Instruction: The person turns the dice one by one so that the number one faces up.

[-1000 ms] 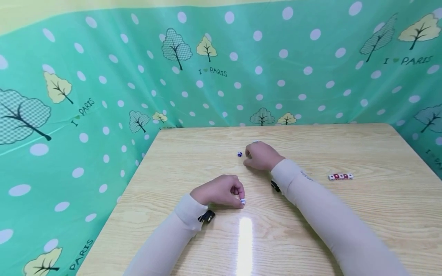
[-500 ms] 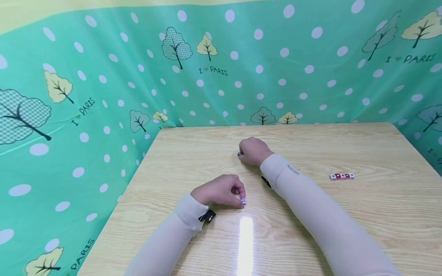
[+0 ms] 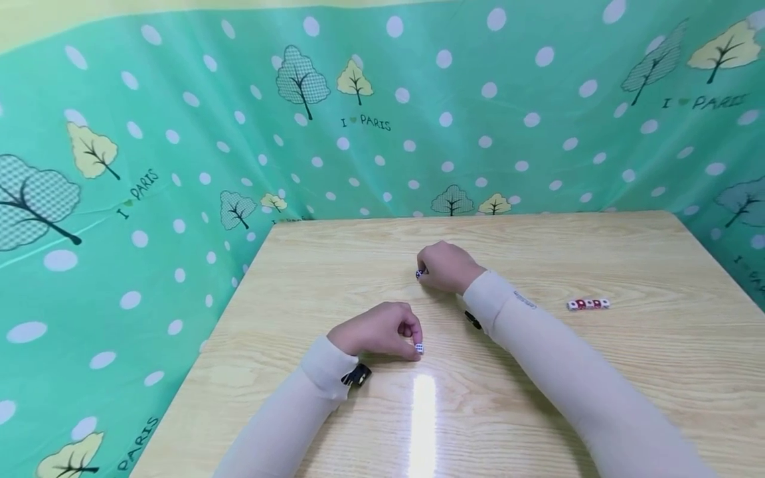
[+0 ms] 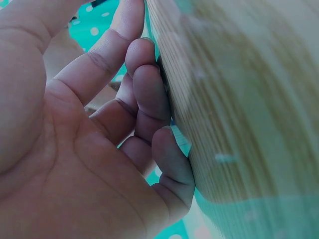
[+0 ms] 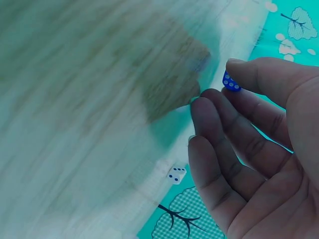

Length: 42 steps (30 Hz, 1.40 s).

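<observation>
In the head view my left hand (image 3: 382, 332) rests on the table and pinches a white die (image 3: 419, 348) with blue dots between thumb and forefinger. Farther back, my right hand (image 3: 449, 267) pinches a blue die (image 3: 419, 273) with white dots. The right wrist view shows that blue die (image 5: 231, 82) between thumb and forefinger, the other fingers loosely bent. Another white die (image 5: 176, 175) with dark dots lies beyond those fingers; in the head view the right hand hides it. In the left wrist view the curled fingers (image 4: 151, 89) touch the tabletop and mostly cover their die.
On the right of the wooden table (image 3: 675, 372), red and white dice (image 3: 588, 304) stand in a row, side by side. A green dotted cloth (image 3: 382, 159) with printed trees hangs behind and to the left. Light glares off the table's front part.
My right hand has moved left to the blue die and taken hold of it. Hand and die have since shifted slightly right and nearer. The left hand stays in place with its white die.
</observation>
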Tool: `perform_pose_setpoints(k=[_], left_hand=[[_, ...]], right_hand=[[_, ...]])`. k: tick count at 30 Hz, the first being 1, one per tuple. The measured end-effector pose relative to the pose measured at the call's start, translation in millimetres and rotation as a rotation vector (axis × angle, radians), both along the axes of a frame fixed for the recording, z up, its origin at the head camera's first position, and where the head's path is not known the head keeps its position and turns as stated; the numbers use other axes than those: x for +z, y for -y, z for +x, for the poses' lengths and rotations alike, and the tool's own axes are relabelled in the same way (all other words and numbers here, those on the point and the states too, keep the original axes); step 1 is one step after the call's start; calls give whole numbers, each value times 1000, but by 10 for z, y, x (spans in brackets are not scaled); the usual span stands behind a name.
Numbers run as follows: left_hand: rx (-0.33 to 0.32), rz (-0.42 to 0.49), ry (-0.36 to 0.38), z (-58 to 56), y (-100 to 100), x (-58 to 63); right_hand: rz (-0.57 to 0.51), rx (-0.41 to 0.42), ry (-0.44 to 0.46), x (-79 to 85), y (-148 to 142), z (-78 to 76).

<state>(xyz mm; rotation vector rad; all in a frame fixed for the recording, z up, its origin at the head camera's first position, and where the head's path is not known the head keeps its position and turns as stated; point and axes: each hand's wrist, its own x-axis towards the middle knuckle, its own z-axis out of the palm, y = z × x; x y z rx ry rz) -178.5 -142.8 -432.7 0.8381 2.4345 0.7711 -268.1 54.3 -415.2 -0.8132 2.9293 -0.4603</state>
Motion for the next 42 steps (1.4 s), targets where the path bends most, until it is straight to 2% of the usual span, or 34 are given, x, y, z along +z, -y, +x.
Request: perform_pose_setpoints(k=[9, 21, 30, 35, 42], left_hand=[[10, -7, 5, 19, 3, -8], [-7, -7, -10, 12, -7, 28], [-28, -9, -19, 23, -22, 28], [-38, -4, -31, 31, -18, 45], [-28, 13, -32, 50, -11, 65]], right_hand=[[16, 60, 18, 21, -231, 311], [-26, 110, -7, 28, -638, 957], [-30, 129, -41, 36, -865, 1376], [-40, 143, -40, 55, -967, 1513], [-47, 159, -41, 38, -1028, 1600]])
